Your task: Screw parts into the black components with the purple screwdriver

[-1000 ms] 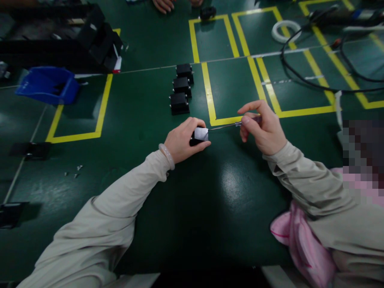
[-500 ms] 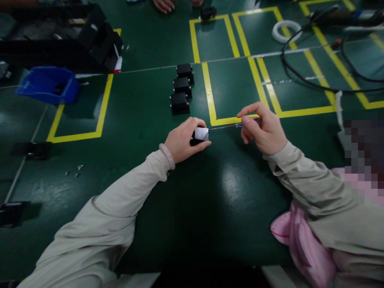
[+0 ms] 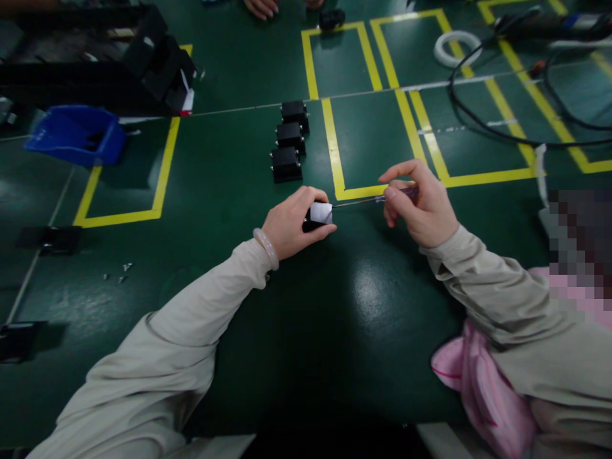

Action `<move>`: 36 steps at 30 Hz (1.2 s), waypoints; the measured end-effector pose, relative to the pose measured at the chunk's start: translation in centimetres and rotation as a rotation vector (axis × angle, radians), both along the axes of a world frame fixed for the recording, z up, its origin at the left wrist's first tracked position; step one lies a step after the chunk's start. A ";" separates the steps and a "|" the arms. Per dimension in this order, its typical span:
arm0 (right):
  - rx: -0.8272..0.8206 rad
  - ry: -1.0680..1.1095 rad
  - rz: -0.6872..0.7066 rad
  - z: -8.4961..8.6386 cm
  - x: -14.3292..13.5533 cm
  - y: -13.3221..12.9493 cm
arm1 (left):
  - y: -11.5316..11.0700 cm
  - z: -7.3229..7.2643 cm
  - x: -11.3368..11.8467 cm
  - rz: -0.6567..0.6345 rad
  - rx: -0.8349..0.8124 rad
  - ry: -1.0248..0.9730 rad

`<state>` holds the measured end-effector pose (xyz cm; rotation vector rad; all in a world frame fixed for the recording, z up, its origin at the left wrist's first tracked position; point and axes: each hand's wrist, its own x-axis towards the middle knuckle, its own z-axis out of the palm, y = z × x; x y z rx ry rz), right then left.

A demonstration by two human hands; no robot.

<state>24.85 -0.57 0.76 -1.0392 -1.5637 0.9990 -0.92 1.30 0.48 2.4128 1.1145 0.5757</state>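
Note:
My left hand is wrapped round a small black block with a white face, low over the green table or resting on it. To its right, my right hand holds a screwdriver by its handle, mostly hidden in the fingers. The thin shaft points left and its tip meets the block's right side. Beyond my left hand, three black blocks with small screws at their sides stand in a row. Several loose screws lie on the table at the left.
A blue bin and a large black rack occupy the left back. Yellow tape marks the table. A white tape roll and black cable lie right. Another person's hand shows at the top.
The fingers of my right hand have shifted slightly on the screwdriver handle. My left hand and the block have stayed in place.

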 end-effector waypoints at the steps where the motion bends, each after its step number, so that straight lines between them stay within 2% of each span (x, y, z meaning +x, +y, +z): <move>1: 0.001 0.000 0.001 0.0 0.0 0.0 | 0.0 0.0 0.0 0.002 -0.003 0.004; 31: -0.057 -0.041 -0.014 0.1 0.0 -0.1 | 0.0 0.1 0.0 0.003 -0.015 0.010; 36: -0.001 -0.041 -0.019 0.2 0.0 -0.1 | 0.0 0.2 0.0 0.013 -0.020 0.013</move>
